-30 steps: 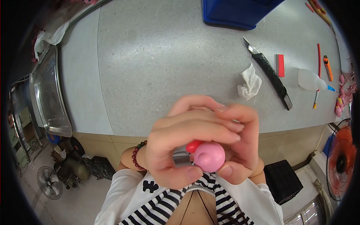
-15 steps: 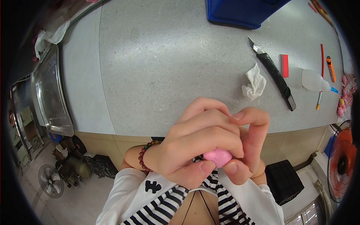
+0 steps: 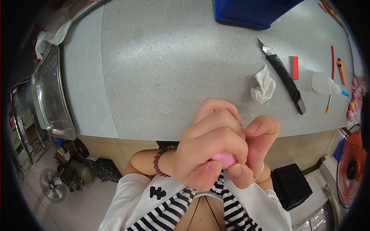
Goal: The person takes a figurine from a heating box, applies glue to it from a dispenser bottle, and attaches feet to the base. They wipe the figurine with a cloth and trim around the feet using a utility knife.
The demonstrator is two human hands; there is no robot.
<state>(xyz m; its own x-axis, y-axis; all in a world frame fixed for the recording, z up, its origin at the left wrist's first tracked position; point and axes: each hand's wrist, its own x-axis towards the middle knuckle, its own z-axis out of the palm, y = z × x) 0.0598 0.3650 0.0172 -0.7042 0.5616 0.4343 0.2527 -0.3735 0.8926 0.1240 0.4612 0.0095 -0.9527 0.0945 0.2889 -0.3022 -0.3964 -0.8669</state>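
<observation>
Both your hands, left hand (image 3: 214, 144) and right hand (image 3: 260, 148), pinch one pink piece (image 3: 224, 158) at the lower centre of the frame — smooth and rounded where it shows, mostly hidden by your fingers. On the counter (image 3: 165, 61), you have one blue bin (image 3: 244, 17) at the top, its inside not visible; at the right, one translucent bottle (image 3: 323, 83) — fill unclear — one black knife (image 3: 284, 74), one orange cutter (image 3: 341, 71) and one crumpled tissue (image 3: 264, 86).

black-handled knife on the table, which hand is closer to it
Right: the right hand is below and left of the black-handled knife in view; the left hand is farther left.
</observation>
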